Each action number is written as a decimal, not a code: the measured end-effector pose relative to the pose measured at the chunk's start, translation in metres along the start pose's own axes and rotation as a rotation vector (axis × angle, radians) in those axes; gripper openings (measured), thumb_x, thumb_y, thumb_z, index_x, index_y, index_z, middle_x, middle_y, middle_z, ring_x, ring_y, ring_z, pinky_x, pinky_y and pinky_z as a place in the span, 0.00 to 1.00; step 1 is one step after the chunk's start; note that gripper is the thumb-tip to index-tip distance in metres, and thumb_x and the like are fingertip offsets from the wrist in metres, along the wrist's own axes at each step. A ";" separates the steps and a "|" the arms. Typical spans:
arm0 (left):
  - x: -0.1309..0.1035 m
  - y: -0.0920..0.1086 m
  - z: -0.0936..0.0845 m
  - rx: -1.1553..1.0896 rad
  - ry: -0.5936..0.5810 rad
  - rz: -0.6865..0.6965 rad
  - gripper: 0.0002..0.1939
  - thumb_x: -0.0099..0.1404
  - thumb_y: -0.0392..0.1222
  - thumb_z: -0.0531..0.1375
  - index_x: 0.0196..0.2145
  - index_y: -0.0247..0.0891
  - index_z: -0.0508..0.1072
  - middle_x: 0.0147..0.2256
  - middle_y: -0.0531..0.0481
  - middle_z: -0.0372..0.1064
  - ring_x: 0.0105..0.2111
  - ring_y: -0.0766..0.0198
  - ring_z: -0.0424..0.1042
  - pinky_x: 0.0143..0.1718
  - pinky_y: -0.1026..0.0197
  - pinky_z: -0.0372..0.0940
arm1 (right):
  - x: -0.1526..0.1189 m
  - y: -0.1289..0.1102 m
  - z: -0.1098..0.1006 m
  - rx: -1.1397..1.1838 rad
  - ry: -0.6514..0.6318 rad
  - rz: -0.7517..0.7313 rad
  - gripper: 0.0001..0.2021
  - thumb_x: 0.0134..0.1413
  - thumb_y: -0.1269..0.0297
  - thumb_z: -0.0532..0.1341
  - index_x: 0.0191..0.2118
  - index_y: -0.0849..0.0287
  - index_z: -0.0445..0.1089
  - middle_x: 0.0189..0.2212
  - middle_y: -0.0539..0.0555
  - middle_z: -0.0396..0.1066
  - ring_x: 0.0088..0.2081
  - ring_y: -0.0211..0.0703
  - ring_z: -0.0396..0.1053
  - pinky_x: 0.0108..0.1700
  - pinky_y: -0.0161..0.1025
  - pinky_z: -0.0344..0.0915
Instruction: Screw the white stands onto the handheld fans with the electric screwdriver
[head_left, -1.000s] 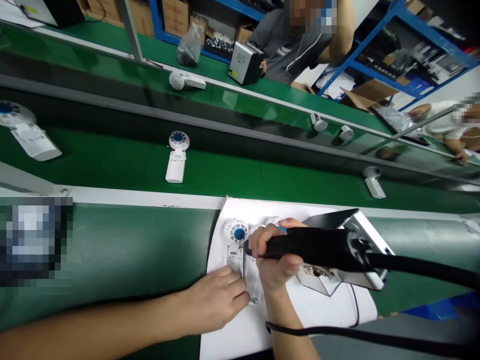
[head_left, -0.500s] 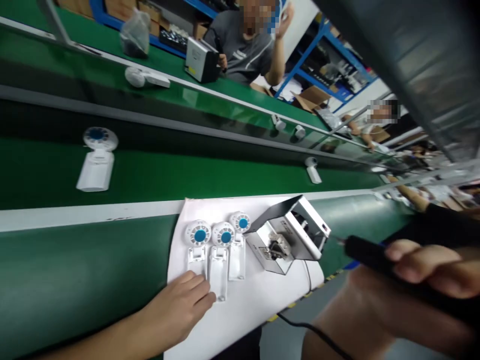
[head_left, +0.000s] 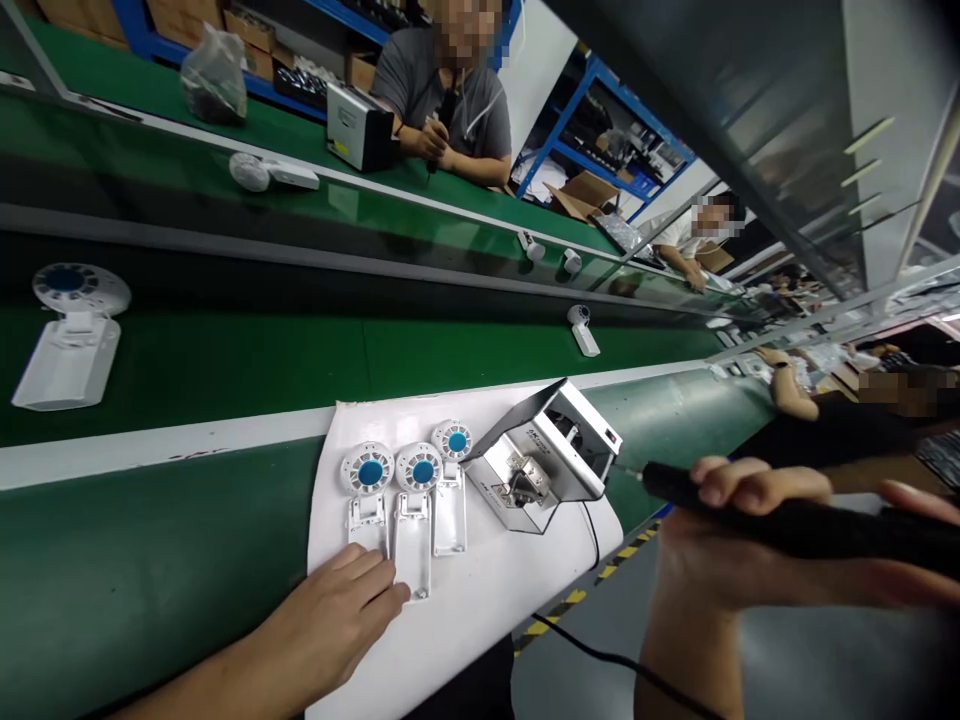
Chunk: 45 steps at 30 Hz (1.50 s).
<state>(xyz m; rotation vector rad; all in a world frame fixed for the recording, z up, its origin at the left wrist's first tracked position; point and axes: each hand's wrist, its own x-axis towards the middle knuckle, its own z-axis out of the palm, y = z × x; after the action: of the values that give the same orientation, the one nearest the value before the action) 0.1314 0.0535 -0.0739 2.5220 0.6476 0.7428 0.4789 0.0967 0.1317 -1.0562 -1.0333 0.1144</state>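
Three white devices with round blue-centred heads lie side by side on a white sheet (head_left: 457, 640): the left one (head_left: 367, 510), the middle one (head_left: 413, 540) and the right one (head_left: 451, 510). My left hand (head_left: 345, 610) rests over the lower end of the left device, fingers bent together on it, fingertips near the middle one. In my right hand (head_left: 772, 530) is a black electric screwdriver (head_left: 679, 488), its tip pointing left at an open metal box (head_left: 540, 455). The tip is beside the box's right side; contact cannot be told.
A green conveyor (head_left: 300, 350) beyond the sheet carries white devices at left (head_left: 71, 345) and right (head_left: 583, 330). Across it a person (head_left: 472, 110) holds a black tool beside another box (head_left: 356, 125). More people sit at right. A black cable (head_left: 592, 652) hangs below the sheet.
The view has shifted, and the conveyor devices appear further left. My right hand and the screwdriver stay right of the box. The person opposite has lowered a raised hand to the tool.
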 end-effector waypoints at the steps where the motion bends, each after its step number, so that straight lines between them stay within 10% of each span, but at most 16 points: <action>1: 0.000 0.000 0.000 -0.004 0.004 0.003 0.15 0.74 0.22 0.54 0.51 0.35 0.72 0.38 0.48 0.67 0.35 0.57 0.62 0.37 0.54 0.53 | -0.010 0.001 0.008 0.037 -0.032 -0.070 0.31 0.54 0.24 0.58 0.50 0.43 0.65 0.20 0.40 0.59 0.16 0.38 0.53 0.21 0.38 0.58; 11: 0.001 0.002 -0.004 -0.010 0.007 -0.009 0.14 0.71 0.22 0.57 0.49 0.34 0.73 0.37 0.48 0.67 0.35 0.57 0.62 0.38 0.54 0.54 | -0.075 0.045 0.068 0.168 -0.273 0.028 0.28 0.62 0.29 0.59 0.47 0.49 0.63 0.17 0.38 0.62 0.14 0.37 0.57 0.18 0.36 0.62; 20: 0.007 0.002 -0.009 0.033 -0.006 0.010 0.10 0.74 0.27 0.59 0.50 0.32 0.74 0.38 0.47 0.70 0.37 0.56 0.65 0.38 0.52 0.56 | -0.126 0.009 0.121 0.487 -0.445 0.133 0.33 0.65 0.26 0.47 0.55 0.48 0.67 0.21 0.39 0.64 0.14 0.33 0.58 0.17 0.35 0.63; 25: 0.008 0.002 -0.010 0.029 -0.011 -0.005 0.07 0.75 0.30 0.59 0.48 0.33 0.75 0.37 0.47 0.71 0.38 0.56 0.67 0.40 0.52 0.58 | -0.144 0.020 0.162 0.602 -0.548 0.203 0.27 0.65 0.32 0.57 0.54 0.48 0.67 0.21 0.40 0.65 0.15 0.35 0.61 0.18 0.36 0.65; 45: 0.015 0.003 -0.021 0.205 -0.017 0.037 0.10 0.79 0.37 0.57 0.39 0.35 0.76 0.36 0.46 0.70 0.37 0.58 0.69 0.41 0.53 0.62 | -0.175 0.040 0.185 0.658 -0.554 0.383 0.20 0.58 0.44 0.70 0.46 0.51 0.70 0.19 0.42 0.64 0.17 0.35 0.59 0.22 0.35 0.61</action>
<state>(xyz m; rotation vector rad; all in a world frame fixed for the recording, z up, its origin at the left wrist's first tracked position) 0.1317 0.0652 -0.0508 2.7295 0.7052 0.6992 0.2597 0.1472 0.0063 -0.6022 -1.1498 1.0350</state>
